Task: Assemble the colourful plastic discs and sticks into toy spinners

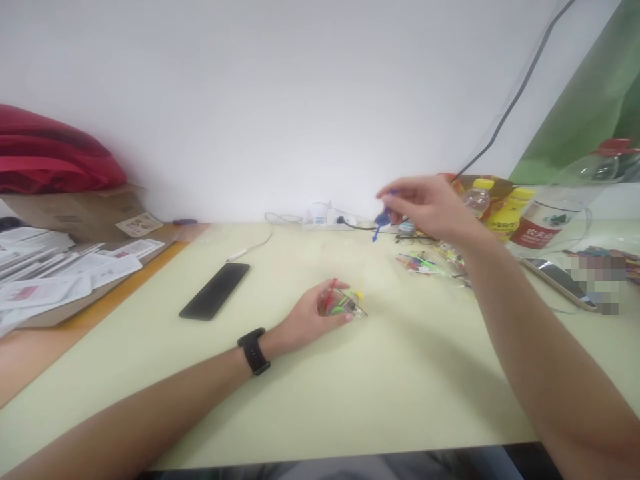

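My right hand (417,203) is raised above the back of the table, its fingertips pinching a small blue plastic piece (383,219) with an arrow-shaped lower end. Lower and to the left, my left hand (320,310) rests on the table, thumb and fingers curled round a small cluster of coloured plastic pieces (345,305). Red, green and yellow parts show among them, with a thin dark stick poking out. Whether something clear encloses the cluster I cannot make out. Beyond it, below my right hand, lies a loose pile of similar coloured pieces (420,262).
A black phone (215,291) lies left of my left hand; another phone (560,283) is at the right. Bottles, including a large red-labelled bottle (537,223), stand at the back right. A power strip (345,217) runs along the wall. Papers (55,277) and a cardboard box (75,212) are at the left.
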`<state>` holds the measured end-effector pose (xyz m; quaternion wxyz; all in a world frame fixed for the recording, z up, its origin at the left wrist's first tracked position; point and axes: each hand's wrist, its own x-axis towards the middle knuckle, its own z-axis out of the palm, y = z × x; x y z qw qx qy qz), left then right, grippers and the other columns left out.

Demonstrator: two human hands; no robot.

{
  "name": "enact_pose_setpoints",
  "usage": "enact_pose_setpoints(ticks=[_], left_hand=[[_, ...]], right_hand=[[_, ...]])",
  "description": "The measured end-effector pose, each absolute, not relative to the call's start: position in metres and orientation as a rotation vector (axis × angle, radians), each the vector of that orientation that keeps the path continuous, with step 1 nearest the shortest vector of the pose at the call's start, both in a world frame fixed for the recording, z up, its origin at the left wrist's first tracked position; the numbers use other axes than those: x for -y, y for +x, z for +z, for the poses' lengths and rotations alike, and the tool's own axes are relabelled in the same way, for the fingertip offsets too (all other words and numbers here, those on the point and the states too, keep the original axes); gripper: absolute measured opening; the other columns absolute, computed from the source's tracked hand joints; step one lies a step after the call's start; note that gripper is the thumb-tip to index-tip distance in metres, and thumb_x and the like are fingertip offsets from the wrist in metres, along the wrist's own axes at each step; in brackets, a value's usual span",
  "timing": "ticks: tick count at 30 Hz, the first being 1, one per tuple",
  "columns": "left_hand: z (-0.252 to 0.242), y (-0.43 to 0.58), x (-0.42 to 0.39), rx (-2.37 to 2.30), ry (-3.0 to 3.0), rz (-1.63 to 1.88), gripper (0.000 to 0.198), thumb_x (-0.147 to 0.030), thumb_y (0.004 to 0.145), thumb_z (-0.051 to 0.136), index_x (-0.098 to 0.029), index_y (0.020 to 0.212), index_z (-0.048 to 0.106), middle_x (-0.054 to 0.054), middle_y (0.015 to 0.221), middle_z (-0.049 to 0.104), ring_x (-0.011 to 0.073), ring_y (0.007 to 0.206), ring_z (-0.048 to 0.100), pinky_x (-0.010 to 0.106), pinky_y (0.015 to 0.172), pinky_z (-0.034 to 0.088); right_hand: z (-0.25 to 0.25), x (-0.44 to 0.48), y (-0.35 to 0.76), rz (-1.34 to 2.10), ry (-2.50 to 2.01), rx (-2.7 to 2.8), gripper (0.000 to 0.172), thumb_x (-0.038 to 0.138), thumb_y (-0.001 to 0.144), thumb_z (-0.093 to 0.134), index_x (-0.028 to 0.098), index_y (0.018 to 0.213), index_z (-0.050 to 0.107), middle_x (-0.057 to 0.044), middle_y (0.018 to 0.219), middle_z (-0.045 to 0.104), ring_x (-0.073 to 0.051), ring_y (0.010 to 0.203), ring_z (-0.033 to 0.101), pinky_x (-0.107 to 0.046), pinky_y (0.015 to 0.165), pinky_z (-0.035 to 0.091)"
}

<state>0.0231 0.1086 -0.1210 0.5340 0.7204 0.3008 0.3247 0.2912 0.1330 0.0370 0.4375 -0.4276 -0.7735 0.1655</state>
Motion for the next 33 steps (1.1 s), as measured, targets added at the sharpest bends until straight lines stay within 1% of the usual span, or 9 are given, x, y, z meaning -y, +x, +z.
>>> enact_pose_setpoints(ticks=[4,7,13,16,20,24,30,33], left_hand=[[-0.119,0.023,-0.107,-0.694,1.718,0.777,0.052,-0.036,0.085,0.081,-0.019,0.128,0.058,0.006,0.103,0.069,0.0193,0.091,0.064,0.031,0.082,0.049],[-0.118,0.023,-0.106,-0.676,1.72,0.763,0.051,-0.035,0.086,0.08,-0.019,0.129,0.057,0.007,0.107,0.07,0.0199,0.094,0.064,0.032,0.085,0.049],[-0.118,0.024,-0.105,-0.713,1.73,0.766,0.051,-0.035,0.085,0.08,-0.021,0.129,0.058,0.006,0.104,0.07,0.0196,0.092,0.065,0.033,0.084,0.05],[-0.119,0.025,-0.105,-0.714,1.715,0.763,0.053,-0.034,0.085,0.081,-0.02,0.13,0.057,0.007,0.106,0.07,0.0212,0.096,0.066,0.035,0.086,0.051],[-0.118,0.025,-0.105,-0.698,1.708,0.775,0.051,-0.034,0.086,0.08,-0.019,0.129,0.058,0.009,0.112,0.069,0.0237,0.103,0.066,0.038,0.091,0.051],[-0.118,0.025,-0.106,-0.644,1.706,0.812,0.047,-0.032,0.085,0.081,-0.019,0.124,0.06,0.01,0.117,0.067,0.0242,0.107,0.065,0.039,0.096,0.051],[-0.117,0.026,-0.105,-0.657,1.686,0.811,0.048,-0.03,0.085,0.081,-0.019,0.126,0.058,0.011,0.119,0.067,0.0247,0.108,0.065,0.042,0.098,0.051],[-0.117,0.026,-0.103,-0.676,1.669,0.922,0.048,-0.031,0.085,0.081,-0.02,0.126,0.058,0.011,0.12,0.068,0.0259,0.112,0.065,0.042,0.101,0.05]], right_hand=[[0.04,-0.117,0.266,0.414,-0.833,1.874,0.03,0.044,0.095,0.066,0.017,0.106,0.076,-0.006,0.082,0.071,-0.014,0.066,0.062,-0.029,0.063,0.054],[0.03,-0.117,0.25,0.432,-0.807,1.998,0.031,0.044,0.094,0.067,0.016,0.102,0.077,-0.006,0.085,0.073,-0.015,0.071,0.063,-0.028,0.065,0.052],[0.016,-0.121,0.24,0.447,-0.912,2.21,0.019,0.034,0.09,0.068,0.017,0.09,0.077,-0.003,0.079,0.073,-0.015,0.071,0.063,-0.027,0.066,0.047],[0.017,-0.12,0.241,0.418,-0.939,2.302,0.016,0.03,0.088,0.068,0.017,0.087,0.077,-0.003,0.076,0.073,-0.015,0.069,0.061,-0.026,0.063,0.043],[0.02,-0.116,0.24,0.396,-0.997,2.404,0.019,0.035,0.089,0.069,0.018,0.089,0.078,-0.003,0.075,0.071,-0.014,0.067,0.059,-0.026,0.06,0.039],[0.021,-0.116,0.242,0.389,-1.032,2.404,0.018,0.033,0.089,0.069,0.018,0.092,0.077,-0.003,0.077,0.071,-0.014,0.068,0.059,-0.026,0.062,0.039],[0.02,-0.118,0.247,0.417,-1.001,2.458,0.021,0.035,0.092,0.064,0.019,0.09,0.077,-0.003,0.079,0.072,-0.015,0.072,0.06,-0.026,0.064,0.04],[0.02,-0.116,0.244,0.353,-0.944,2.459,0.022,0.034,0.095,0.061,0.019,0.087,0.075,-0.003,0.081,0.072,-0.016,0.073,0.059,-0.028,0.066,0.041]])
